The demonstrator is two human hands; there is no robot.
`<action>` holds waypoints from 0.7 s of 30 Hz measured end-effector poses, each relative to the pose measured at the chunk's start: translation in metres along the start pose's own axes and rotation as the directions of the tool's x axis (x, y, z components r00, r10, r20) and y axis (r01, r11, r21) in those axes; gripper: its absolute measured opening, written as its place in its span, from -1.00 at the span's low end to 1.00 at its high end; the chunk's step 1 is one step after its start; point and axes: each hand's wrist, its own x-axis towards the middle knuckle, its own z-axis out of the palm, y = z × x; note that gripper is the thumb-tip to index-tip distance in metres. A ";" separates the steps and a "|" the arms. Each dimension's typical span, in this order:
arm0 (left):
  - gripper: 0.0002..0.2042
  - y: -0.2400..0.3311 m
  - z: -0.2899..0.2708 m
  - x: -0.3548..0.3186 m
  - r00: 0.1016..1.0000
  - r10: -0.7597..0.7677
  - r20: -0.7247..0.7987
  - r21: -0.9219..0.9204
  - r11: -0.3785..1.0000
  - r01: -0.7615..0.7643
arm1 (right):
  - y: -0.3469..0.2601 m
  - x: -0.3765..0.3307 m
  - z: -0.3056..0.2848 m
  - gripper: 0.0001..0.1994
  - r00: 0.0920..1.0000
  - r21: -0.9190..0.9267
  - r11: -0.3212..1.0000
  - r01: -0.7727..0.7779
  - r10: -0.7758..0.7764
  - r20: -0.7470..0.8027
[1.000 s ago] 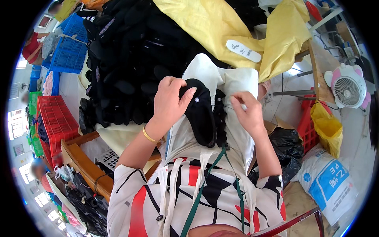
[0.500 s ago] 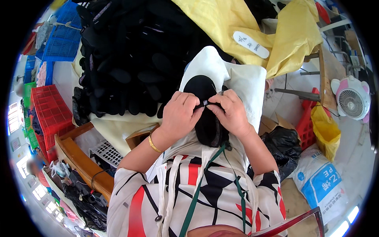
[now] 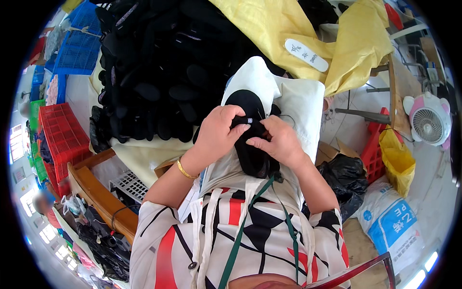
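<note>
A black shoe sole point(image 3: 247, 105) lies lengthwise on a white cloth point(image 3: 298, 103) spread over my lap. My left hand point(image 3: 219, 132) grips its left side, thumb and fingers pinched over the middle. My right hand point(image 3: 276, 140) meets it from the right, fingertips pinching a small thing at the same spot; a thin dark thread loops off to the right of it. More of the black sole shows below my hands. A gold bangle point(image 3: 184, 170) sits on my left wrist.
A big heap of black soles point(image 3: 159, 67) fills the table ahead. A yellow sheet point(image 3: 308, 33) with a white insole point(image 3: 306, 55) lies at the back right. Red crate point(image 3: 60, 139) and blue crates point(image 3: 79, 45) stand left, a small fan point(image 3: 429, 123) and sacks right.
My hands were apart a second ago, left flat on the sole, right holding a small tool. They have come together and now pinch at the sole's middle.
</note>
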 end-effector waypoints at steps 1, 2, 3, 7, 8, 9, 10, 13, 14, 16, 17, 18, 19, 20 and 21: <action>-0.73 -0.002 -0.002 0.001 0.999 -0.030 0.032 -0.018 0.999 0.031 | 0.003 -0.004 0.002 -0.79 1.000 -0.041 0.999 -0.015 0.015 0.011; -0.72 -0.004 -0.004 0.002 0.996 -0.060 0.065 -0.035 0.997 0.063 | 0.005 -0.008 0.003 -0.78 1.000 -0.072 0.997 0.013 -0.014 -0.014; -0.72 -0.006 -0.005 0.003 0.993 -0.081 0.087 -0.032 0.996 0.084 | 0.008 -0.011 0.003 -0.77 0.998 -0.104 0.994 0.042 -0.046 -0.038; -0.75 0.001 -0.007 0.006 0.966 -0.204 0.159 -0.090 0.971 0.220 | 0.009 -0.016 -0.009 -0.79 0.957 -0.447 0.886 0.121 -0.224 -0.186; -0.73 -0.003 -0.003 0.005 0.954 -0.249 0.166 -0.135 0.953 0.272 | 0.013 -0.015 -0.010 -0.80 0.952 -0.512 0.846 0.148 -0.262 -0.158; -0.72 -0.002 -0.001 0.007 0.940 -0.289 0.179 -0.176 0.931 0.319 | 0.020 -0.014 -0.009 -0.81 0.946 -0.573 0.802 0.167 -0.294 -0.135; -0.72 0.001 0.001 0.008 0.919 -0.350 0.183 -0.251 0.887 0.388 | 0.025 -0.011 -0.009 -0.82 0.940 -0.631 0.753 0.185 -0.324 -0.110; -0.75 0.015 0.005 0.010 0.851 -0.487 0.195 -0.410 0.748 0.522 | 0.031 0.002 -0.010 -0.85 0.932 -0.625 0.776 0.088 -0.286 -0.224; -0.76 0.015 0.008 0.010 0.842 -0.506 0.187 -0.429 0.729 0.534 | 0.032 0.009 -0.012 -0.86 0.890 -0.523 0.850 0.070 -0.289 -0.352; -0.78 0.014 0.010 0.010 0.833 -0.526 0.172 -0.454 0.709 0.541 | 0.030 0.023 -0.017 -0.86 0.778 -0.288 0.954 0.084 -0.244 -0.579; -0.79 0.015 0.010 0.010 0.835 -0.525 0.165 -0.458 0.709 0.536 | 0.023 0.025 -0.013 -0.84 0.755 0.045 0.989 0.144 -0.081 -0.650; -0.80 0.014 0.012 0.010 0.835 -0.526 0.160 -0.463 0.707 0.534 | 0.017 0.027 -0.006 -0.84 0.764 0.448 0.855 0.262 0.100 -0.637; -0.81 0.012 0.014 0.009 0.837 -0.526 0.149 -0.466 0.709 0.529 | 0.009 0.026 0.003 -0.83 0.796 0.759 0.553 0.344 0.256 -0.548; -0.82 0.011 0.016 0.009 0.845 -0.516 0.139 -0.488 0.707 0.512 | 0.002 0.025 0.010 -0.82 0.845 0.916 0.142 0.374 0.354 -0.400; -0.82 0.011 0.018 0.007 0.851 -0.509 0.130 -0.511 0.701 0.498 | -0.014 0.019 0.008 -0.75 0.890 0.965 -0.012 0.262 0.390 -0.237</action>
